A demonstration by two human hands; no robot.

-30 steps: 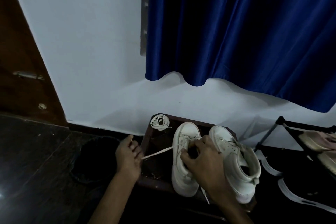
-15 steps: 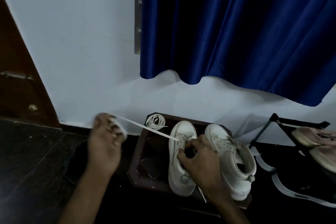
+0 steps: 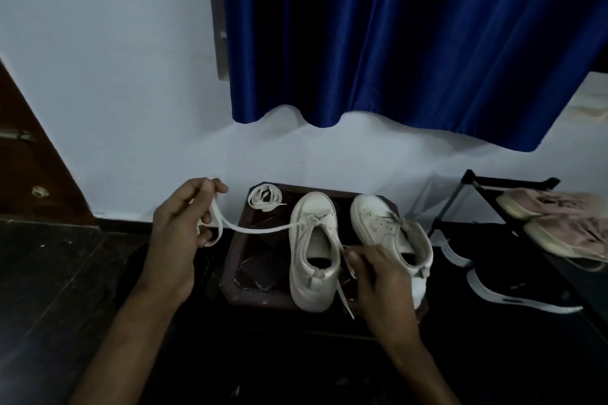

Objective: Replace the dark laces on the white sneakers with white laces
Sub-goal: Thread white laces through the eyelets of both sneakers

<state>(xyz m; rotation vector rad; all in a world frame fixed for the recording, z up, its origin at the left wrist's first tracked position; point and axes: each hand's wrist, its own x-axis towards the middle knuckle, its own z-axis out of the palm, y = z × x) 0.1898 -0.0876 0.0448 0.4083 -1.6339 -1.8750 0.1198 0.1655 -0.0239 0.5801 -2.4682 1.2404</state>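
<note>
White cotton tape, by the look of it, is bunching in loops inside the left hand, whose fingers are curling round it up near the wall. From there the white lace is sagging in a shallow curve across to the toe-end eyelets of the left sneaker. A spare lace is lying coiled at the back of the dark wooden stool, where both shoes are standing. The right hand is bending its fingertips onto the lace's other run beside the shoe's collar, seemingly pinching it, just in front of the right sneaker. I am judging the lace light, limp and rather slippery. Gripping close to the stiff tip should be giving the best control for threading. No brand or writing is showing legibly.
</note>
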